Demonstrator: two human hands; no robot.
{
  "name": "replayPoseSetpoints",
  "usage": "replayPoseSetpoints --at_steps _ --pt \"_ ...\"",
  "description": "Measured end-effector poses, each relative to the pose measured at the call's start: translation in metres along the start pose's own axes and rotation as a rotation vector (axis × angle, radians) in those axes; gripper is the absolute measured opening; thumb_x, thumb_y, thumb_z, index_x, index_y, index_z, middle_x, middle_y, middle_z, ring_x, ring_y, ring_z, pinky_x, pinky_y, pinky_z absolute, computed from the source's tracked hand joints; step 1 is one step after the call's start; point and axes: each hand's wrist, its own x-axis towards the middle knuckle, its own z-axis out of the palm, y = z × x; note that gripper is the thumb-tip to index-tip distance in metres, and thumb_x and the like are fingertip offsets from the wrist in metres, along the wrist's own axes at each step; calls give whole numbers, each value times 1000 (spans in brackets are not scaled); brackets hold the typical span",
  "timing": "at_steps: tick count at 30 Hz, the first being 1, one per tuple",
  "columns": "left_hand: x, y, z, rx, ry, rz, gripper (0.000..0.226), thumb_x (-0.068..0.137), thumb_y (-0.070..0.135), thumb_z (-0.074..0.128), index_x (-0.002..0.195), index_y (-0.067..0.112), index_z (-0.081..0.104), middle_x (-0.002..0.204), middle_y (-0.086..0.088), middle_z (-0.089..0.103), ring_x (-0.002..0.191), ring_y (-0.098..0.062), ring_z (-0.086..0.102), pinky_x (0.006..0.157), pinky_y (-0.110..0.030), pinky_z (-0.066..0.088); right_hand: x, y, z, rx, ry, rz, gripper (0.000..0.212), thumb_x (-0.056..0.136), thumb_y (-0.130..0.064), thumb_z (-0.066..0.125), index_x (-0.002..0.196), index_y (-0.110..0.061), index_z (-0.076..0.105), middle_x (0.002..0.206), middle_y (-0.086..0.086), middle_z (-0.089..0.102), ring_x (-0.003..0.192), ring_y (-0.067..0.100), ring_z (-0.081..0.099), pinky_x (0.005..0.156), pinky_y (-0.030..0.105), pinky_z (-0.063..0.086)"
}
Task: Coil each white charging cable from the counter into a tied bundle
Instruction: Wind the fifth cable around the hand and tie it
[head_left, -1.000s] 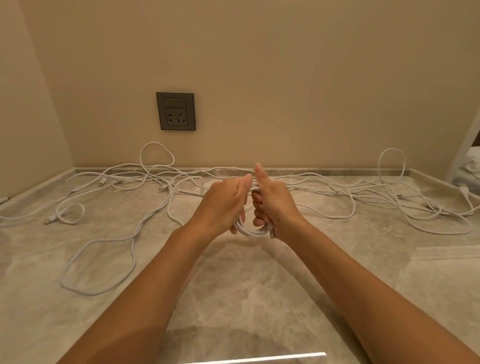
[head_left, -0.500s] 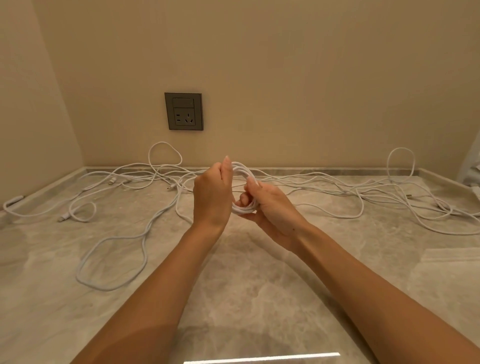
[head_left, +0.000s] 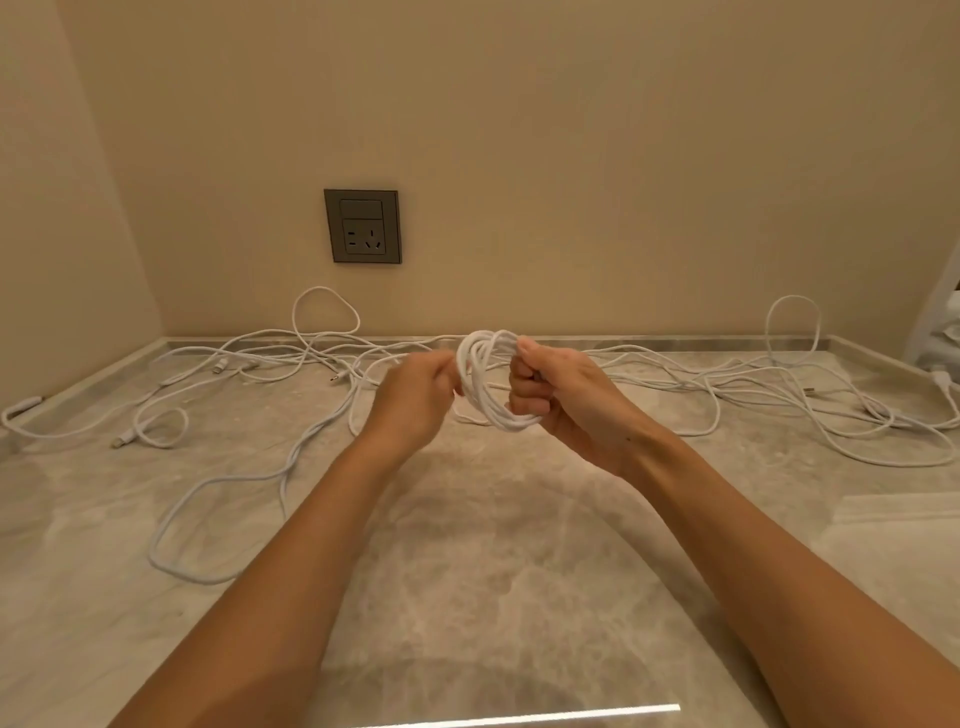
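Right hand (head_left: 561, 400) grips the coil (head_left: 485, 387) of white charging cable, fingers curled through the loops and holding them bunched. The coil is held in the air above the counter (head_left: 493, 571), a little in front of the back wall (head_left: 571, 156). Left hand (head_left: 415, 402) has its fingers curled against the coil's left edge. Motion blur hides whether it is pinching a strand, so I cannot tell its hold.

Judgement: the bundle is wound but shows no tie yet.

Risks:
- If the right hand relaxes before the free end is wrapped and tucked, the springy loops probably fan open.
- A loose wrap would likely slip off the bundle once it is set down.
- If the tail is snagged in the loose cables (head_left: 234, 457) behind, pulling it tight could drag them along. I cannot confirm that it is snagged.

Surface: polished grey-beige marble-look stone with a low upstand along the back and left sides. More loose white cables sprawl across the left and right of the counter, overlapping in places, some connectors visible.

Room: plain beige walls, a dark wall socket (head_left: 362, 226) above the left-centre of the counter, nothing plugged in. Warm, dim light.
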Motion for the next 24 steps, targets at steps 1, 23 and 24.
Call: replayPoseSetpoints --at_steps 1,23,24 --pt "-2 2 3 83 -67 26 40 89 4 45 53 21 45 55 9 44 63 -19 43 62 -28 32 1 -1 -1 33 44 0 36 102 -17 32 67 -13 37 60 -4 24 50 6 22 43 11 33" --pt "-18 39 3 554 -103 452 29 94 36 46 96 11 61 91 -1 62 91 -20 55 68 -26 31 18 31 -20 -953 336 -159 35 100 -20 35 67 -12 42 68 1 44 64 16 38 61 30 23" --pt "-17 38 1 498 -57 435 28 93 34 48 95 10 61 87 0 57 90 -18 51 68 -26 32 17 32 -19 -937 266 -158 35 100 -21 36 67 -13 43 68 -1 45 62 14 39 60 30 26"
